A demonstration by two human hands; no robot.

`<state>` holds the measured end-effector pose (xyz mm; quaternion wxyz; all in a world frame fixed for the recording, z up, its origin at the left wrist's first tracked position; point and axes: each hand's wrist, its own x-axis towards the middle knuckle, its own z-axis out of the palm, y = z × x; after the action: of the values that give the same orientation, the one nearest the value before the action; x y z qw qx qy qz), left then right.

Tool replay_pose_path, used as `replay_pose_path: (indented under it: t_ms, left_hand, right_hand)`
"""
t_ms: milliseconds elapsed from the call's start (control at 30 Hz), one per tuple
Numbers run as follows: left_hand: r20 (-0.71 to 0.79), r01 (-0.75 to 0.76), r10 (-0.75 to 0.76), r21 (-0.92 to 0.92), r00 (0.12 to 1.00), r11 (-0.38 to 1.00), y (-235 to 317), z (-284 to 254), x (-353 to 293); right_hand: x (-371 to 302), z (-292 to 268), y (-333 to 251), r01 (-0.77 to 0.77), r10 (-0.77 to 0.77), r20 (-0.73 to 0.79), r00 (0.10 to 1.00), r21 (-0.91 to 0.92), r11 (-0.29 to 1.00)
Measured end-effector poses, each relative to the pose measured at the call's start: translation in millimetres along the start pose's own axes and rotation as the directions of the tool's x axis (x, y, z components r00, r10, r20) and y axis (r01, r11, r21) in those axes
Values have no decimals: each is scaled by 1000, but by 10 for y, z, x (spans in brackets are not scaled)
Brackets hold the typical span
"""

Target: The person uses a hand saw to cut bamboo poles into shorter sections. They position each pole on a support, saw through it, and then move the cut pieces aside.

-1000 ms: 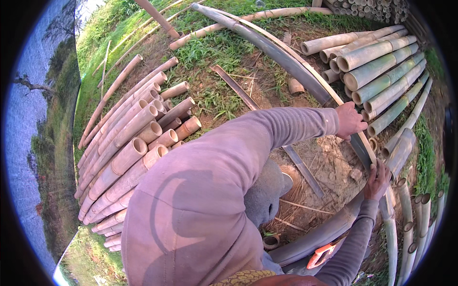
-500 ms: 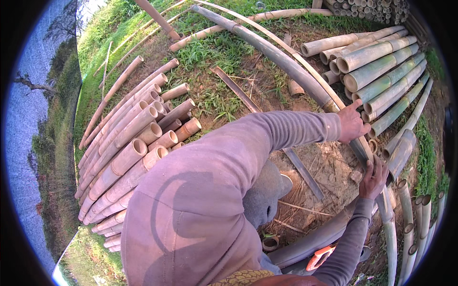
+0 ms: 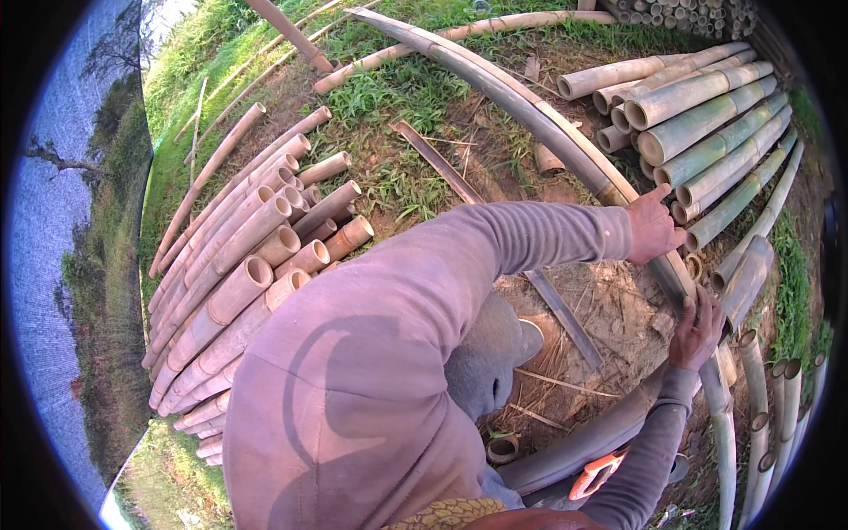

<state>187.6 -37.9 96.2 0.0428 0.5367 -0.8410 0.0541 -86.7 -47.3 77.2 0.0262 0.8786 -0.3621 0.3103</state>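
OK, nearest first: yellow-patterned cloth at bottom edge, then orange-handled tool beside right sleeve, lower centre-right. Just above, thick bamboo culm, slanting up toward right. Grey-clad knee, bent, nr centre.

Next out, right of centre: both hands on same long bamboo pole, apart from each other. Right hand clamped on lower part, thumb one side, fingers other. Left hand a bit higher, laid across pole w/ one finger sticking out; can't tell grip tightness or hold underneath. Pole curving (prob. mostly lens) from hands up to top edge, left of centre; pale edge along right side, dark face on left.

For a good hold: keep both hands spaced for leverage, press evenly, avoid twisting, esp. w/ so much length beyond left hand. Slide fingertips w/ care along pale edge, poss. sharp or splintery. Keep knee clear.

Mid-ground: dark strip on bare soil, passing behind left sleeve. Farther: bamboo pile at left, bamboo stack upper right, grass btwn. Farthest: bundled culms at top right, bluish netting far left.
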Motion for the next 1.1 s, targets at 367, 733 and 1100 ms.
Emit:
replay_pose_path:
  t_ms: [367, 733, 1100]
  left_hand:
    - [-331, -78, 121, 138, 936, 987, 286, 410, -764]
    - [-223, 50, -251, -647, 942, 761, 400, 902, -2072]
    - [394, -183, -913, -895, 105, -407, -464, 1109, -1995]
  right_hand:
    - [-563, -51, -225, 6, -5, 29, 1000, -34, 999]
    - [-883, 6, -417, -87, 97, 139, 986, -74, 993]
    - [-586, -260, -718, 26, -24, 18, 1000, -94, 995]
